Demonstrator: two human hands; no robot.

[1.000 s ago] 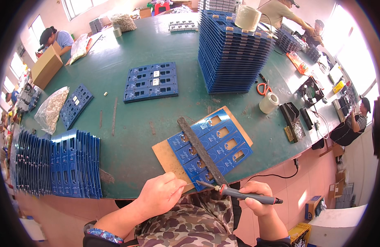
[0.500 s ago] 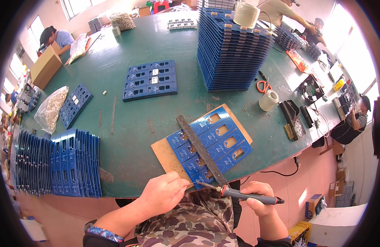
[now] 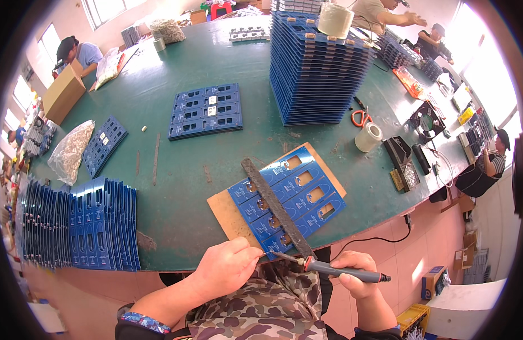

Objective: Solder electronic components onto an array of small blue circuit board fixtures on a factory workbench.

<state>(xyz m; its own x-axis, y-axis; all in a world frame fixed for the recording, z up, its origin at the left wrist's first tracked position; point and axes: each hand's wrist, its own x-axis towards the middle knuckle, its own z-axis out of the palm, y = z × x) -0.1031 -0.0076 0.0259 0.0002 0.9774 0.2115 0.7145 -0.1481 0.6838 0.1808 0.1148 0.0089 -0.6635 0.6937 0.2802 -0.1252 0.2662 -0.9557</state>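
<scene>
My right hand (image 3: 356,274) is wrapped round the grey handle of a soldering iron (image 3: 335,268). The iron's tip reaches the near corner of a blue circuit board panel (image 3: 295,195). In a pinch, my left hand (image 3: 230,265) holds a thin solder wire (image 3: 266,254), its end close to the iron's tip. Whether tip and wire touch is too small to tell. Under the panel lies a brown board (image 3: 226,216), set at an angle by the table's near edge. A dark flat bar (image 3: 275,205) crosses the panel diagonally.
On the green table (image 3: 182,198), a tall stack of blue panels (image 3: 315,73) rises beyond. Upright panels (image 3: 91,224) stand at left; a flat pile (image 3: 206,110) lies behind. Orange-handled scissors (image 3: 360,119), a tape roll (image 3: 368,137) and a black tray (image 3: 402,161) lie right. Other people sit around.
My hands, the iron and the panel hold almost the same place. At the far right, a co-worker's arm has risen and stretched out.
</scene>
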